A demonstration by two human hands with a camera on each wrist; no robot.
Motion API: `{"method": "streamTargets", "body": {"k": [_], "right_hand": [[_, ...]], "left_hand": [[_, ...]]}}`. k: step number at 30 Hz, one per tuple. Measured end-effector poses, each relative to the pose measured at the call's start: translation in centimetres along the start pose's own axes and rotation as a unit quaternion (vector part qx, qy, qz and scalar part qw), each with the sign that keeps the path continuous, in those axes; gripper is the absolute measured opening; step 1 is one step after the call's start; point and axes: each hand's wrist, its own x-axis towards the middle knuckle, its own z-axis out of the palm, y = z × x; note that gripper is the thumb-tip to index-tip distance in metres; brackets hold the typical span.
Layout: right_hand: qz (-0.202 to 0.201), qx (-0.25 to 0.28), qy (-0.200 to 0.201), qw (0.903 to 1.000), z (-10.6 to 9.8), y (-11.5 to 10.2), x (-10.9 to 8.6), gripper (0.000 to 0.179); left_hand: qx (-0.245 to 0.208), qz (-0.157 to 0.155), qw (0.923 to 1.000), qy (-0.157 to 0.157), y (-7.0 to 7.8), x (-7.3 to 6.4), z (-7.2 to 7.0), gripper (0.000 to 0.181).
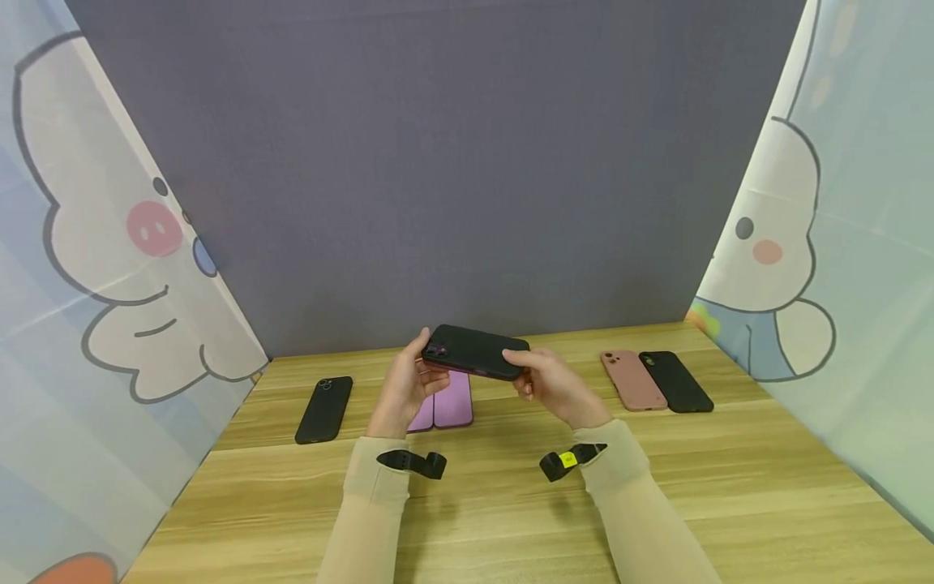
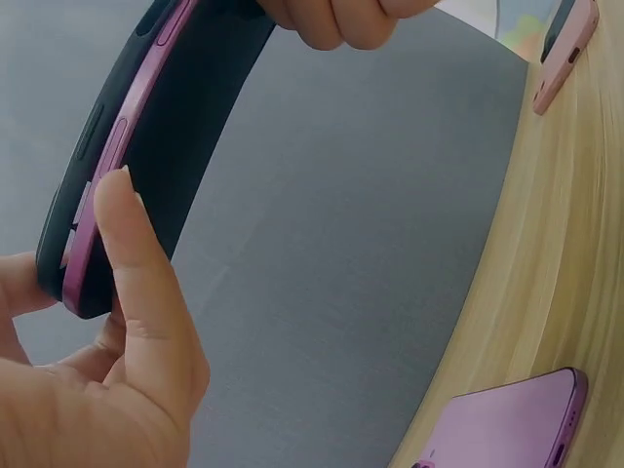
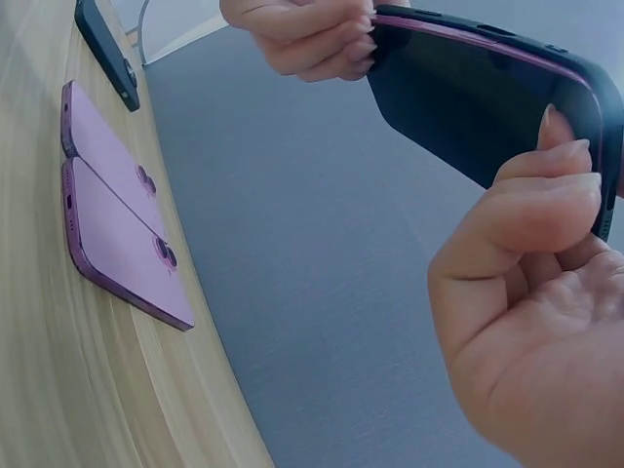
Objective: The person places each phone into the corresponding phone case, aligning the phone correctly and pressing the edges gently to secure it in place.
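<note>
A purple-edged phone (image 2: pixel 125 127) sits against a black phone case (image 1: pixel 474 350), held up in the air above the table. The case's back and camera cutout face up in the head view. My left hand (image 1: pixel 404 385) grips the camera end, its fingers on the rim. At the other end my right hand (image 1: pixel 560 388) pinches the phone and case, thumb on the case's back. From the right wrist, the dark screen (image 3: pixel 458 97) shows on the underside. A strip of purple frame stands out along the long edge; whether every corner is seated in the case I cannot tell.
Two purple phones (image 3: pixel 132 244) lie side by side on the wooden table (image 1: pixel 503 519), partly behind my left hand. Farther left is a black case or phone (image 1: pixel 324 410). At the right lie a pink one (image 1: pixel 633 381) and a black one (image 1: pixel 677 383). A grey panel (image 1: pixel 452 178) stands behind.
</note>
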Motion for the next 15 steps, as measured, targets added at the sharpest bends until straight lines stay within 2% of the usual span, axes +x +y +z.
{"method": "streamTargets", "body": {"k": [7,15], "right_hand": [[0.0,-0.001,0.007,1.0,0.06,-0.06,-0.06,0.036],[0.017,-0.01,0.07,0.9974,0.4,-0.11,-0.08,0.024]], "left_hand": [[0.042,0.015,0.999,0.001,-0.04,0.16,-0.35,0.03],[0.093,0.047,0.9945,0.005,-0.09,0.3,-0.35,0.035]]}}
